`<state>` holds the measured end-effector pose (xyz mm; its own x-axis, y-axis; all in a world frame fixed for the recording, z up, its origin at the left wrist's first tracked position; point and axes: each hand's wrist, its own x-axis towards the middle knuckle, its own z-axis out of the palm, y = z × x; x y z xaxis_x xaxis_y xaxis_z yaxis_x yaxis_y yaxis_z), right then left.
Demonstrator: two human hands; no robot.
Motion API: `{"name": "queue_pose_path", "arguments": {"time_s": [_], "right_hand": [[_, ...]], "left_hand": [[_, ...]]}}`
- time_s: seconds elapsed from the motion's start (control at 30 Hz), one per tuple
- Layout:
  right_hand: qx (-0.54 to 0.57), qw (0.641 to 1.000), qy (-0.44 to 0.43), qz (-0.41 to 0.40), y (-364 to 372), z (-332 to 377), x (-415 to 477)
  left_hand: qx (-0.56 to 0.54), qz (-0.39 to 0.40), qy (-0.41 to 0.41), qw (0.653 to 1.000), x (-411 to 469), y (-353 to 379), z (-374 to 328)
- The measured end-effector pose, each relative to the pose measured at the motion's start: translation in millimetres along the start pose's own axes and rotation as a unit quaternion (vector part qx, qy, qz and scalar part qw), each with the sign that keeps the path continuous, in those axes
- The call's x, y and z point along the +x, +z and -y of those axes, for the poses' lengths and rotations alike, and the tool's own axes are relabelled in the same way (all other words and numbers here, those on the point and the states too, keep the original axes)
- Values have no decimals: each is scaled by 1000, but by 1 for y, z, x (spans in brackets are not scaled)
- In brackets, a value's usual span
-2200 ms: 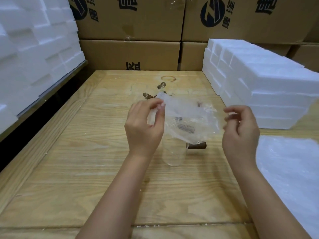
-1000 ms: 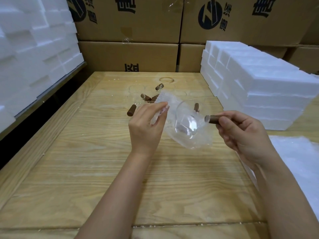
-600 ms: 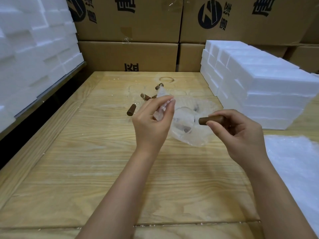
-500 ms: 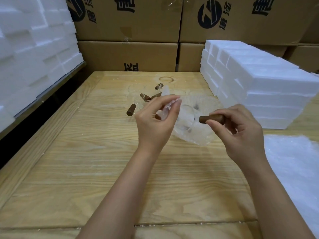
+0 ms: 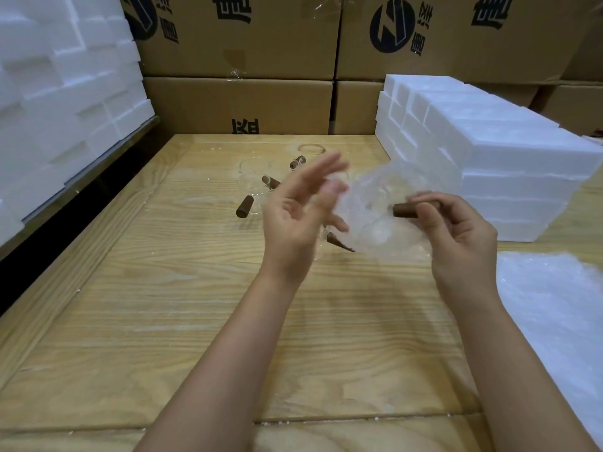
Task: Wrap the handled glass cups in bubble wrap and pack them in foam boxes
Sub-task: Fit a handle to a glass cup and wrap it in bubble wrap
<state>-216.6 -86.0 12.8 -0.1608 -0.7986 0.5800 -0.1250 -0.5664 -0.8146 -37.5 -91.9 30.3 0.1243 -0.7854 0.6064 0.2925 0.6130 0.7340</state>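
Held above the pale wooden table (image 5: 163, 305), between two bare hands: a clear glass cup (image 5: 375, 231) bundled in a crumpled sheet of translucent bubble wrap (image 5: 368, 194). Cup outline faint through the plastic. Only its brown cylindrical handle (image 5: 403, 211) plainly visible, jutting from the right side of the bundle.

Right hand (image 5: 456, 233): pinches that handle at its outer end between thumb and curled fingers, carrying cup and wrap clear of the table.

Left hand (image 5: 297, 213): just left of the bundle, palm turned toward it, fingers straight and spread, gripping nothing. Fingertips blurred; contact with the edge of the wrap impossible to tell.

Under the bundle, low over the table: a second brown handle (image 5: 339, 242) poking out, its cup mostly hidden. Farther back, near the middle of the table: several unwrapped clear glass cups (image 5: 251, 176) with brown handles, close together, one near handle (image 5: 244, 207) pointing toward the camera.

At the right edge: a flat pile of white bubble-wrap sheets (image 5: 554, 314). Beyond it, on the far right of the table: a stack of white foam boxes (image 5: 489, 158). On the left, beside the table: a taller wall of white foam blocks (image 5: 58, 93). Behind everything: brown cardboard cartons (image 5: 244, 99) with dark printed marks.
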Motion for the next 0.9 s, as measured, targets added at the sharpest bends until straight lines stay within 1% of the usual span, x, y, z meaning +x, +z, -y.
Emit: {"name": "queue_pose_path", "arguments": {"time_s": [0.07, 0.1, 0.13, 0.17, 0.27, 0.3, 0.37, 0.43, 0.53, 0.67, 0.77, 0.83, 0.9], "right_hand": [[55, 998, 27, -27, -5, 0, 2], [83, 995, 45, -38, -7, 1, 4], [110, 991, 69, -42, -8, 2, 5], [139, 985, 97, -38, -9, 2, 6], [222, 953, 208, -7, -8, 2, 9], [226, 946, 233, -1, -8, 1, 8], [230, 939, 256, 2, -7, 0, 7], [246, 933, 262, 2, -6, -1, 5], [269, 924, 271, 7, -3, -2, 4], [302, 911, 282, -16, 8, -2, 6], [342, 895, 281, -46, 12, -4, 5], [333, 896, 285, -68, 15, -8, 3], [300, 904, 291, -91, 19, -11, -1]], "left_hand": [[13, -78, 15, 997, 6, -12, 0], [35, -113, 6, 993, 9, -18, 2], [54, -131, -19, 990, 11, -25, 4], [62, -127, -58, 988, 11, -30, 6], [43, -50, -206, 976, 9, -37, 11], [22, -19, -239, 971, 8, -37, 11], [-6, 39, -271, 962, 5, -38, 13], [-4, 64, -267, 962, 4, -37, 15], [6, 55, -255, 965, 3, -36, 15], [-18, 75, -246, 966, 0, -34, 17], [20, 107, -226, 968, -4, -29, 22], [35, 102, -218, 970, -8, -22, 27], [22, 82, -212, 974, -11, -17, 30]]}}
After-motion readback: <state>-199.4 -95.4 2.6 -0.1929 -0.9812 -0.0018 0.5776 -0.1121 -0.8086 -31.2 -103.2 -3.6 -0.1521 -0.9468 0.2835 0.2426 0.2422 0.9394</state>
